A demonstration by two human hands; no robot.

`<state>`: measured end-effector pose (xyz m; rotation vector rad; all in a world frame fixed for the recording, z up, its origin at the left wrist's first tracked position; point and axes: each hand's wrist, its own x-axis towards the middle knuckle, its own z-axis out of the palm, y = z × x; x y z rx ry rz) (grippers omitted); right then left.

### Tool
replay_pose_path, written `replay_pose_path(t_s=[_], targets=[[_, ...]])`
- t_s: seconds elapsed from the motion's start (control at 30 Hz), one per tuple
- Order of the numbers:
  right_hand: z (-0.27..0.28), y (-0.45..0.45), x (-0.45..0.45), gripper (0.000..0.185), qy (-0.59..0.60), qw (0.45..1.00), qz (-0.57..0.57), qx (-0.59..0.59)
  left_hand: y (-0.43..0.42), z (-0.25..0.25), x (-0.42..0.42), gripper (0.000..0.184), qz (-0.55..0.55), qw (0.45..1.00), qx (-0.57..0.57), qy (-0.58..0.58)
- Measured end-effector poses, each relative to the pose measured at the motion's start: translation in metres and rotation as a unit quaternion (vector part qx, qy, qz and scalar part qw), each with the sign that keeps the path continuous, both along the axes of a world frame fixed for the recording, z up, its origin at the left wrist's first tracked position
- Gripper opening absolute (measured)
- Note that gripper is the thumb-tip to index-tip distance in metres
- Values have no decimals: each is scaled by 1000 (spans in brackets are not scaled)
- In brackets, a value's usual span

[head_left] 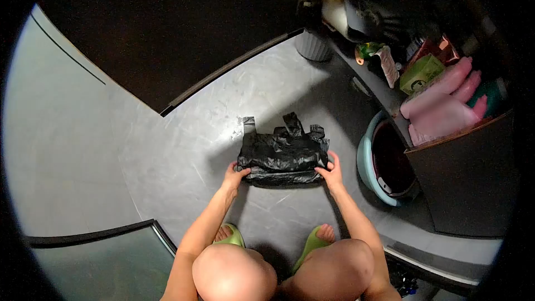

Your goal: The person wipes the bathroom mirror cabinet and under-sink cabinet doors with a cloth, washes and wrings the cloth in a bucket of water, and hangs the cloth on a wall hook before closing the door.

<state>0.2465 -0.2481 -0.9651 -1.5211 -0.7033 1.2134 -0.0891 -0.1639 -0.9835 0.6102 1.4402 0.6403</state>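
A black plastic bag (281, 153) with several handle loops at its far edge is held low over the grey floor, in the middle of the head view. My left hand (235, 175) grips its near left corner, thumb on top and fingers beneath. At the near right corner, my right hand (330, 171) pinches the bag the same way. Between the two hands the plastic is stretched sideways and creased. Whether anything is inside the bag cannot be seen.
To the right stands a light blue basin (366, 159) with dark contents. Above it, a shelf holds pink rubber gloves (443, 106) and a green box (421, 73). A ribbed grey bin (313, 47) is farther back. My feet in green slippers (237, 237) are close by.
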Motion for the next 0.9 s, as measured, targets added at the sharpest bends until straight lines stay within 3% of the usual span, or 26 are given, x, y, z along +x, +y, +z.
replay_pose_path(t_s=[0.07, 0.13, 0.2, 0.3, 0.37, 0.43, 0.47, 0.5, 0.57, 0.67, 0.73, 0.77, 0.83, 0.9], targets=[[35, 19, 8, 88, 3, 1000, 3, -4, 22, 12, 3, 85, -3, 998, 56, -42], [54, 30, 22, 98, 96, 990, 62, 86, 38, 53, 13, 87, 16, 992, 65, -110], [70, 37, 30, 95, 121, 987, 43, 102, 45, 68, 15, 92, 55, 973, 89, -207], [81, 42, 36, 87, 105, 989, 41, 100, 48, 75, 14, 93, 21, 966, 109, -235], [88, 51, 37, 82, 89, 991, 45, 89, 50, 83, 18, 83, 23, 965, 104, -239], [85, 71, 44, 72, -82, 994, 75, 8, 65, 76, 18, 67, -87, 970, 111, -199], [83, 83, 43, 63, -108, 990, 50, 82, 76, 72, 21, 48, -134, 960, 195, -148], [81, 96, 49, 55, -103, 991, 38, 80, 84, 85, 24, 48, -135, 960, 197, -148], [146, 101, 33, 47, -205, 974, 13, 95, 92, 127, 33, 39, -135, 936, 325, -22], [167, 95, 22, 36, -221, 932, -82, 276, 85, 169, 37, 45, -87, 891, 446, -3], [147, 77, 19, 29, -295, 896, -115, 311, 72, 161, 33, 50, -75, 887, 456, 24], [131, 63, 19, 28, -417, 855, -95, 292, 60, 146, 29, 51, -81, 888, 450, 42], [62, 38, 18, 24, -381, 905, -16, 188, 41, 71, 18, 49, -122, 920, 371, 34], [-25, 9, 19, 24, -333, 943, 23, 7, 14, 15, 12, 39, -182, 949, 219, 134]])
